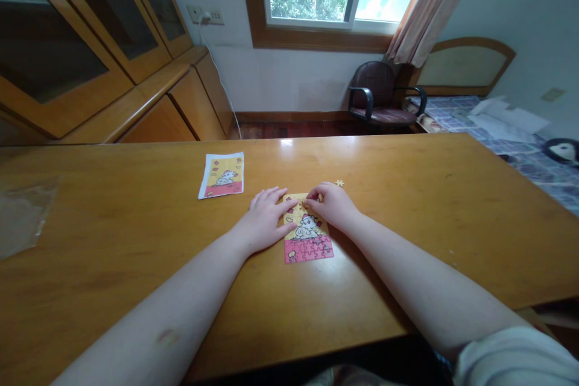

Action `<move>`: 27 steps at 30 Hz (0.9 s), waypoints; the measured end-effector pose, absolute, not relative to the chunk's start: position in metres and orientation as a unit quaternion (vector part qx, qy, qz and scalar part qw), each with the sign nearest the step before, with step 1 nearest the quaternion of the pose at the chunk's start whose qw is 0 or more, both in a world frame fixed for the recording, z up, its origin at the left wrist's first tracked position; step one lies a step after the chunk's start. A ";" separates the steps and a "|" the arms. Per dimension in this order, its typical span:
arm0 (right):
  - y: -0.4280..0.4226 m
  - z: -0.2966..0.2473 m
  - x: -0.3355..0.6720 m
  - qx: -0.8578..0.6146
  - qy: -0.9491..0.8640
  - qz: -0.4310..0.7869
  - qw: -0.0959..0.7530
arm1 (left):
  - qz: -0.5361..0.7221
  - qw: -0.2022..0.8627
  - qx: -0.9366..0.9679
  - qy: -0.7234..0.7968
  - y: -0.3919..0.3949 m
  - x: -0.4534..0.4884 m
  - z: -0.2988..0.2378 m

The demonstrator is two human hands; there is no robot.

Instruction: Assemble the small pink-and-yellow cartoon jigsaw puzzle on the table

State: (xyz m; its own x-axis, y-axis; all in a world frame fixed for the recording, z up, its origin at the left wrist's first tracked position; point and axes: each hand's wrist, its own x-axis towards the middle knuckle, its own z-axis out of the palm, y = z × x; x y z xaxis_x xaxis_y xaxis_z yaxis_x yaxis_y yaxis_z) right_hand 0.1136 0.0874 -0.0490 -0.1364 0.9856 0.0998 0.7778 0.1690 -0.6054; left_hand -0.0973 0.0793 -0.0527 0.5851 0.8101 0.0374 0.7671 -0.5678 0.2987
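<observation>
A small jigsaw puzzle (312,248) in yellow and pink, with a white cartoon animal, lies on the table in front of me. My left hand (268,217) rests flat along its left edge, fingers spread, thumb and a finger on the puzzle. At the upper part of the puzzle, my right hand (331,202) is closed in a pinch on what looks like a yellow puzzle piece (304,204), mostly covered by the fingertips. One loose puzzle piece (339,183) lies just beyond my right hand. A reference picture (225,178) of the same design lies to the upper left.
The wooden table (398,193) spans the view. A clear plastic bag (25,214) lies at its left side. Beyond stand a glass-door cabinet (90,93), a brown armchair (382,93) below the window, and a bed (534,175) on the right.
</observation>
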 end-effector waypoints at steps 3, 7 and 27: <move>0.087 -0.049 0.111 -0.605 -0.717 0.229 0.262 | 0.089 0.119 0.884 0.444 0.079 -0.097 -0.053; 0.085 -0.049 0.110 -0.595 -0.712 0.252 0.275 | 0.087 0.115 0.885 0.442 0.079 -0.097 -0.052; 0.095 -0.053 0.119 -0.498 -0.796 0.209 0.273 | 0.098 0.115 0.880 0.451 0.080 -0.097 -0.053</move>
